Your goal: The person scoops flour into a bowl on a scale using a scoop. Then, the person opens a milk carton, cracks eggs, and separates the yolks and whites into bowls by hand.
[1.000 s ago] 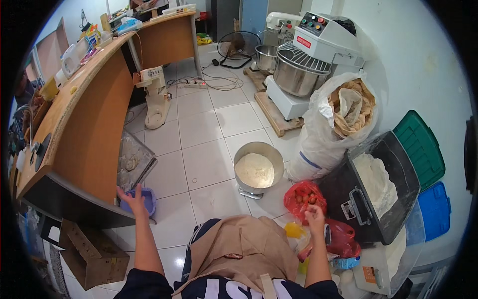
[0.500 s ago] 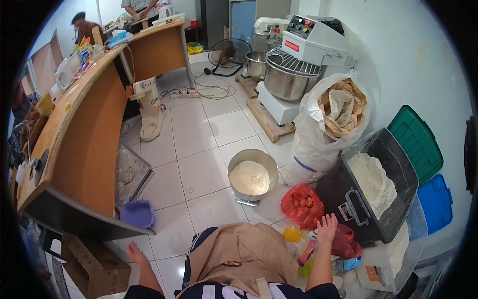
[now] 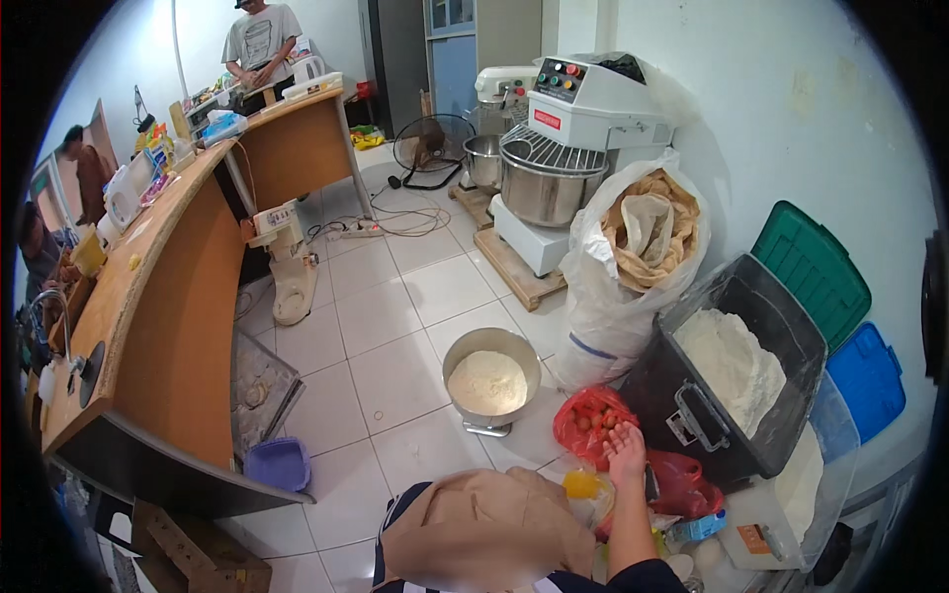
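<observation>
Red bag (image 3: 571,436) of what look like eggs (image 3: 594,422) sits on the floor (image 3: 410,358), just beside the right hand (image 3: 625,457); can't tell if they're touching. That grip's relaxed, fingers apart, nothing visibly held; left hand's out of view, so no idea. Flour (image 3: 489,382) is already in the bowl (image 3: 486,341), eggs still bagged. Count: one floor bowl, two red bags, two bins (image 3: 650,392), two lids (image 3: 813,277); eggs too bunched to count.

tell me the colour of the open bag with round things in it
The open bag is red, best seen in the head view, beside the right hand.
</observation>
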`<state>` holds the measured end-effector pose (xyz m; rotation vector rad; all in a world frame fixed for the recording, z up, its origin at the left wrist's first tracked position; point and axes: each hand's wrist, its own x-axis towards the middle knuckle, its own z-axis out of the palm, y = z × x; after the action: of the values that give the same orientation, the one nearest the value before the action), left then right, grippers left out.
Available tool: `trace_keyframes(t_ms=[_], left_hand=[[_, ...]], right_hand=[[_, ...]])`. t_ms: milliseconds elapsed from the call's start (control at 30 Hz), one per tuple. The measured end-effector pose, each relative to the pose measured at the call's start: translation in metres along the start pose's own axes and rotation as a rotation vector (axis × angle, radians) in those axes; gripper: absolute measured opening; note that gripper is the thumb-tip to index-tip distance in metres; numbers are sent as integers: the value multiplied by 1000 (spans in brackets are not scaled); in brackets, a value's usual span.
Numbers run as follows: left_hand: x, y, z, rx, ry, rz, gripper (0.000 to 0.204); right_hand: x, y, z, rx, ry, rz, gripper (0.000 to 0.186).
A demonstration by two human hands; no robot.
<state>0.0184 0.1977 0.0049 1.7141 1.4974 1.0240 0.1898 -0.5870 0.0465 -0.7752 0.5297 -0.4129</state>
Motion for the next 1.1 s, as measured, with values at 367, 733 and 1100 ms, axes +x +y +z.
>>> trace_keyframes(t_ms=[367, 733, 1100], left_hand=[[58, 81, -23, -257, 138, 74, 54], [108, 131, -82, -576, 269, 106, 57], [159, 161, -167, -890, 413, 146, 61]], right_hand=[[-10, -4, -17, 55, 92, 30, 31], [-7, 7, -19, 49, 67, 77, 28], [-3, 13, 9, 35, 31, 141, 25]])
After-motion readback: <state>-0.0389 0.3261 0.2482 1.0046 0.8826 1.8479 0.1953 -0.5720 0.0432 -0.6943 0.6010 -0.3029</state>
